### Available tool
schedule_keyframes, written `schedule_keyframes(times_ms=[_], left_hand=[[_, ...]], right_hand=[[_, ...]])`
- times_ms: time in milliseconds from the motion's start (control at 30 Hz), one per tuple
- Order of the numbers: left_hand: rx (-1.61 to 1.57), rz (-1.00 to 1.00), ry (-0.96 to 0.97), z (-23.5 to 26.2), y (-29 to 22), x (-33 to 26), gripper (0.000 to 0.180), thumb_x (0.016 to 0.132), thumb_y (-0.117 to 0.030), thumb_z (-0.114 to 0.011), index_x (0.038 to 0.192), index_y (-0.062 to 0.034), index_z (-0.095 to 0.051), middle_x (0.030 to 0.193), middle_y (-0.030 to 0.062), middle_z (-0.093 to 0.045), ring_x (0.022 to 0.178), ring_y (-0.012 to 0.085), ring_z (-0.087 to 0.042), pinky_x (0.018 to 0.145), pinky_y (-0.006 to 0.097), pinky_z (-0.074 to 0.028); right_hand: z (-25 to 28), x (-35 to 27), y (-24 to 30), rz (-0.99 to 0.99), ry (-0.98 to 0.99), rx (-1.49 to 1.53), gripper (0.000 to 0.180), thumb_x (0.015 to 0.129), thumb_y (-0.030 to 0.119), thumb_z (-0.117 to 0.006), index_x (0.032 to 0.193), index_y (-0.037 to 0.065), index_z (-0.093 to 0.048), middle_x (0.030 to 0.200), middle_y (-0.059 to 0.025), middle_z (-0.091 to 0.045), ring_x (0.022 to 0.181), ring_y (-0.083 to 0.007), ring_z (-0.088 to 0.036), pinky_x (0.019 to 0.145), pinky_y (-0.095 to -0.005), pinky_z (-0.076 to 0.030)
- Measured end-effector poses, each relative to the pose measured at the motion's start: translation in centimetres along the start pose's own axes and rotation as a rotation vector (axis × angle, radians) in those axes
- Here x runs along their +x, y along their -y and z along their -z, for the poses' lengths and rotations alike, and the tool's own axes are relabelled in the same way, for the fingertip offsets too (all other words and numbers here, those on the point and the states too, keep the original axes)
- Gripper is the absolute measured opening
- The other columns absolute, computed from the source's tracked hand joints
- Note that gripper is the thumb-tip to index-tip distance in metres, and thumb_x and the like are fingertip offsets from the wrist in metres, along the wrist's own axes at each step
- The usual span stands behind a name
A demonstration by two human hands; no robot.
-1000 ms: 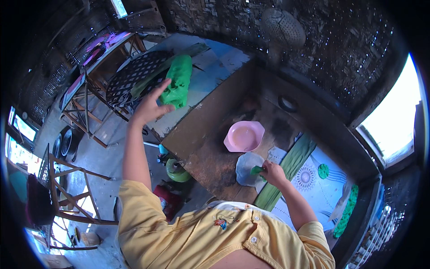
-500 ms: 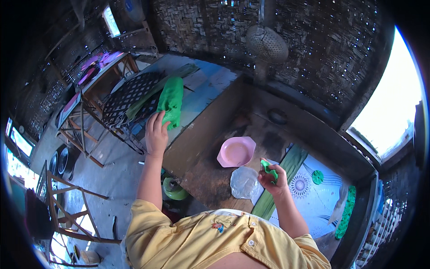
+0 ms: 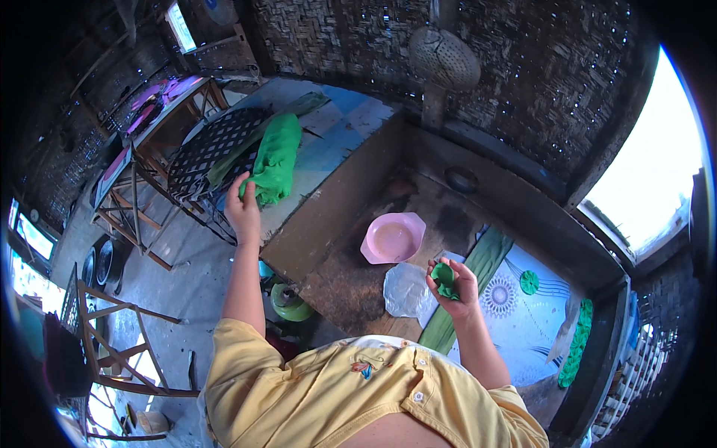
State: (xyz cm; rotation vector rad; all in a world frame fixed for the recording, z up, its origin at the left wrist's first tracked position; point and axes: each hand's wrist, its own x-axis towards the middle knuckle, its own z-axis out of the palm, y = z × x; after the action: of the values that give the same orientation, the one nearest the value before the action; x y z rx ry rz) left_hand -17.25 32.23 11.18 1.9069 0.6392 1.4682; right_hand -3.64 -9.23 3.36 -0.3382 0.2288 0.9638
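Note:
My left hand (image 3: 243, 212) is at the near end of a long bright green lump of dough (image 3: 278, 153), its fingers closed on the soft edge. The lump lies on a pale blue and white tabletop at the left, beside a strip of green leaf. My right hand (image 3: 457, 287) cups a smaller piece of green dough (image 3: 445, 279) with curled fingers, above the right side of the wooden surface. Just left of that hand lies a clear plastic sheet (image 3: 408, 290). Behind the sheet stands a pink bowl (image 3: 393, 237) with something thin and pale in it.
Right of my right hand, a long green leaf (image 3: 478, 287) lies beside a patterned white sheet (image 3: 515, 328). The sheet bears a round green piece (image 3: 529, 281); a row of green pieces (image 3: 575, 347) lies farther right. Raised wooden boards (image 3: 340, 187) edge the work surface. A perforated ladle (image 3: 445, 60) hangs behind.
My left hand has shifted slightly left and closed on the dough's near end, which now bulges toward it. My right hand has turned, showing the small piece spread and cupped in the fingers.

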Motion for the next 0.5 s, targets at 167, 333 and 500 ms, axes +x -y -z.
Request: schedule_keyframes(times_ms=[167,333,500], left_hand=[[-0.638,0.628,-0.244,0.1,-0.2,0.5,0.03,0.091,-0.022,-0.056,0.117,-0.0065,-0.054,0.118,0.0068,-0.054,0.105,0.0199,-0.053,0.091,0.043,-0.041],[-0.702,0.597,-0.528,-0.4,-0.8,-0.1,0.032,0.094,-0.019,-0.052,0.122,-0.0034,-0.05,0.125,0.0091,-0.05,0.112,0.02,-0.05,0.095,0.043,-0.039],[-0.54,0.04,-0.23,-2.4,-7.1,-3.9,0.039,0.095,-0.02,-0.048,0.128,0.0007,-0.041,0.132,0.0142,-0.045,0.118,0.0224,-0.046,0.1,0.042,-0.036]], right_hand=[[0.7,-0.4,0.0,0.004,0.0,0.014,0.017,0.083,0.015,-0.057,0.093,0.002,-0.06,0.103,-0.017,-0.059,0.095,-0.0294,-0.058,0.082,-0.0425,-0.052],[0.4,-0.8,-0.2,0.04,0.004,0.027,0.021,0.086,0.022,-0.055,0.094,0.003,-0.059,0.103,-0.0165,-0.059,0.097,-0.0292,-0.058,0.084,-0.0432,-0.051],[-3.2,-2.2,-0.5,0.146,0.029,-0.007,0.027,0.088,0.028,-0.054,0.096,0.003,-0.058,0.103,-0.0155,-0.059,0.101,-0.0276,-0.056,0.089,-0.0439,-0.048]])
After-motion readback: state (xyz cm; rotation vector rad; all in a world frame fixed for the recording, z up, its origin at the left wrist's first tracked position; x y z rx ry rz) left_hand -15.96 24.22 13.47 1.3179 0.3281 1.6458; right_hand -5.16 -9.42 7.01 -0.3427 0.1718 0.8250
